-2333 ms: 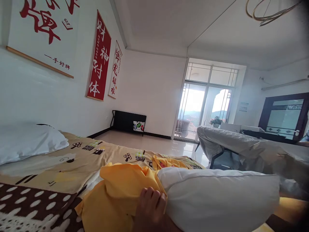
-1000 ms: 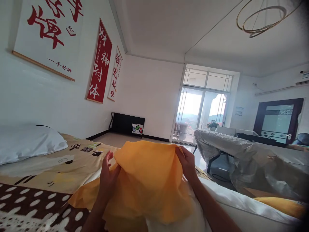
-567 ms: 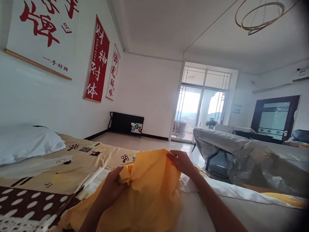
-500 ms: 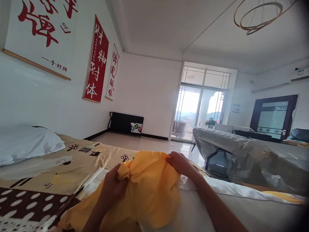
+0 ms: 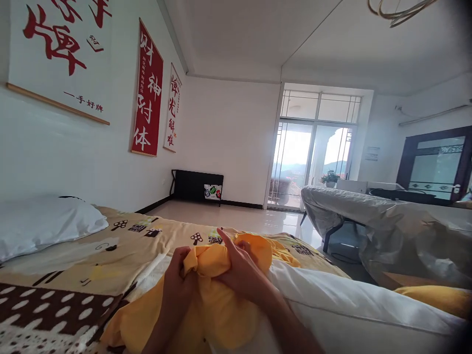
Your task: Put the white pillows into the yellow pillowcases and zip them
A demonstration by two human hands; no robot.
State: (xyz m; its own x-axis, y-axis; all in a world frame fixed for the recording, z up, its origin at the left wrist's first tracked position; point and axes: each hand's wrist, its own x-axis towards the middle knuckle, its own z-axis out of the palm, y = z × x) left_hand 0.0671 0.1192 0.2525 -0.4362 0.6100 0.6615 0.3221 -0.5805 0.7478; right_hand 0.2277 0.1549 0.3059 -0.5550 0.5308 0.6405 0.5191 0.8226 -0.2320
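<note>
A yellow pillowcase [image 5: 230, 314] lies bunched in front of me, its upper edge gathered into folds. My left hand [image 5: 179, 275] is closed on the gathered edge at its left side. My right hand [image 5: 243, 273] grips the folds close by, one digit pointing up and the other fingertips partly hidden by cloth. More yellow fabric spreads beyond the right hand. A white pillow [image 5: 332, 300] with a piped seam lies to the right, touching the yellow cloth; whether it reaches inside the cloth is hidden.
A patterned beige-and-brown blanket [image 5: 140, 246] covers the bed, with a white pillow [image 5: 51, 226] at left. Another yellow item [image 5: 438, 300] lies at the right edge. Beyond stand a plastic-covered table [image 5: 368, 211], a black folded frame [image 5: 195, 186] and glass doors [image 5: 295, 162].
My right hand has moved left and inward, closer to the left hand. The pillowcase's raised middle has dropped and gathered between both hands. The view has turned slightly left.
</note>
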